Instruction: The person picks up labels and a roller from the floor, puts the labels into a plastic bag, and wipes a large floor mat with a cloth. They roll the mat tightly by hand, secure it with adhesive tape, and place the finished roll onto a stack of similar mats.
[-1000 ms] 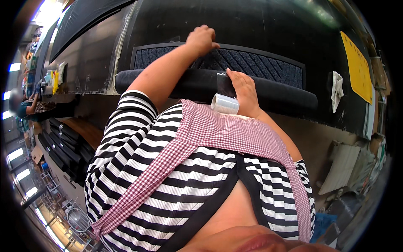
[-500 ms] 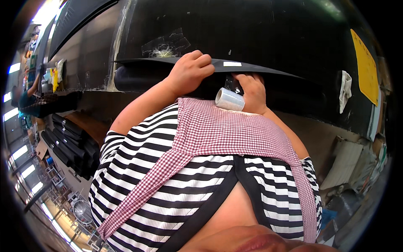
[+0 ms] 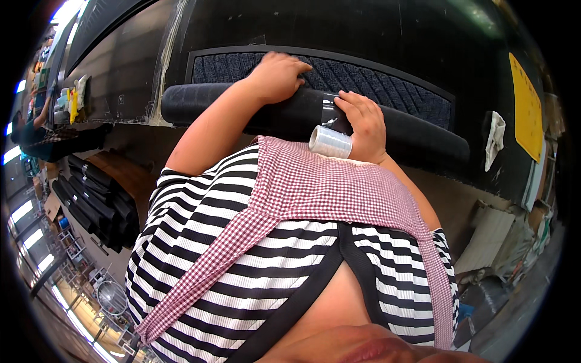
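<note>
A doormat with a dark blue ribbed pile (image 3: pixel 387 85) and a black border lies pile up on the black table. Along its near side runs a thick black roll (image 3: pixel 206 103), apparently rolled matting. My left hand (image 3: pixel 279 77) is over the mat at the roll's far side, slightly blurred, fingers apart and holding nothing. My right hand (image 3: pixel 365 124) lies on the roll with its fingers stretched out. Against its palm side hangs a small roll of clear stretch film (image 3: pixel 330 143). A strip of film (image 3: pixel 333 111) runs from it up over the black roll.
On the table's right lie a white rag (image 3: pixel 495 140) and a yellow sheet (image 3: pixel 525 109). Black rolls (image 3: pixel 97 196) are stacked at the lower left. Further left a co-worker (image 3: pixel 36 130) stands by the table. Another dark mat (image 3: pixel 106 27) lies at the far left.
The dark sheet that both hands held by its edge now lies flat with its blue pile showing. My left hand has moved slightly up; my right hand now rests on the roll.
</note>
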The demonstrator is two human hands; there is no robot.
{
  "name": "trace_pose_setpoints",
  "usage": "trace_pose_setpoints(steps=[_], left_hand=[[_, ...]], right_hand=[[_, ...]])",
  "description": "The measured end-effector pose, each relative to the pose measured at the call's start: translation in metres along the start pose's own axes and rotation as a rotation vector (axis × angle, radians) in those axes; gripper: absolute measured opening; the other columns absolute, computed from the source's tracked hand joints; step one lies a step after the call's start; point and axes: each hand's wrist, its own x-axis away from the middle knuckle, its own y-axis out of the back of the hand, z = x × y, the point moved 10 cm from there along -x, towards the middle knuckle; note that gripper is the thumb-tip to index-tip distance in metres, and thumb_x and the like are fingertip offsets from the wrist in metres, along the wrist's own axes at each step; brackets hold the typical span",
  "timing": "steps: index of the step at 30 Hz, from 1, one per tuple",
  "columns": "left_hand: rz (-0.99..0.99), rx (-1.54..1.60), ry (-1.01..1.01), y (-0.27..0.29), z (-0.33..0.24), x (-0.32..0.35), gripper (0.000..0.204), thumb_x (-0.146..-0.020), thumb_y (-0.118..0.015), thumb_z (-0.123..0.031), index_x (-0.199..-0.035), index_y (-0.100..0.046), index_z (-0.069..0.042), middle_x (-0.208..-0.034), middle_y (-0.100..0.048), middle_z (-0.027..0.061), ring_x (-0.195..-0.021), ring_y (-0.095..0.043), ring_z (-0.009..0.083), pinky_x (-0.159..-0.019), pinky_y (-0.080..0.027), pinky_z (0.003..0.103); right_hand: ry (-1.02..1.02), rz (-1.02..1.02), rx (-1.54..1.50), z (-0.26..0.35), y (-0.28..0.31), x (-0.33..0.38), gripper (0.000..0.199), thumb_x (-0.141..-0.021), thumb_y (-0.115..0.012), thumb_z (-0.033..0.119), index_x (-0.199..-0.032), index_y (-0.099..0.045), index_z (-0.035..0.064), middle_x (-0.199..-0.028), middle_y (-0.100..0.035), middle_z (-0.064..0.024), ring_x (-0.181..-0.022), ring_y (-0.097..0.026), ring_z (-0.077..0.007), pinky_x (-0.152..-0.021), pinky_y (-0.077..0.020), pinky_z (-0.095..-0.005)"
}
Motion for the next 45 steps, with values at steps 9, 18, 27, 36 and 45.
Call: trace_pose_setpoints(steps=[9,18,27,36,45], left_hand=[[-0.156,0.265,-0.240,0.035,-0.051,0.065,0.029,-0.086,-0.073,-0.011,-0.115,-0.070,-0.011,-0.125,-0.066,0.0106,-0.115,-0.062,0.0259,-0.097,-0.051,0.042],[-0.145,-0.132,-0.084,0.010,-0.043,0.028,0.120,-0.059,-0.090,-0.049,-0.155,-0.035,-0.004,-0.160,-0.032,0.0213,-0.151,-0.025,0.0379,-0.120,-0.011,0.063],[0.495,0.092,0.017,0.007,0.032,-0.103,0.103,-0.058,-0.094,-0.040,-0.142,-0.051,-0.001,-0.135,-0.058,0.0181,-0.129,-0.054,0.0369,-0.108,-0.046,0.042],[-0.106,-0.021,-0.128,0.059,0.046,-0.146,0.036,-0.086,-0.073,-0.022,-0.121,-0.072,-0.012,-0.130,-0.063,0.0099,-0.123,-0.058,0.0310,-0.105,-0.047,0.042],[-0.207,-0.241,-0.079,0.029,0.044,-0.134,0.105,-0.076,-0.080,-0.057,-0.157,-0.032,-0.009,-0.159,-0.037,0.0154,-0.151,-0.027,0.0319,-0.126,-0.015,0.046]], right_hand=[[0.003,0.050,-0.052,-0.012,0.002,-0.024,0.062,-0.072,-0.082,0.037,-0.122,-0.067,0.0040,-0.125,-0.069,-0.0158,-0.119,-0.064,-0.0339,-0.106,-0.0468,-0.0463],[-0.155,0.035,-0.754,-0.100,0.004,-0.115,0.026,-0.086,-0.070,0.006,-0.111,-0.074,0.0016,-0.102,-0.075,-0.0107,-0.091,-0.071,-0.0177,-0.081,-0.0556,-0.0287],[0.283,-0.186,-0.115,-0.021,0.014,-0.062,0.040,-0.076,-0.082,0.013,-0.114,-0.072,0.0040,-0.126,-0.070,-0.0149,-0.122,-0.065,-0.0329,-0.106,-0.0482,-0.0451],[-0.075,-0.131,-0.520,-0.153,-0.003,-0.184,0.024,-0.095,-0.062,0.008,-0.116,-0.071,0.0028,-0.108,-0.073,-0.0076,-0.102,-0.067,-0.0174,-0.092,-0.0507,-0.0288],[-0.200,-0.074,-0.952,-0.198,0.001,-0.249,0.022,-0.098,-0.061,0.008,-0.116,-0.072,0.0004,-0.102,-0.072,-0.0012,-0.093,-0.065,-0.0094,-0.085,-0.0512,-0.0249]])
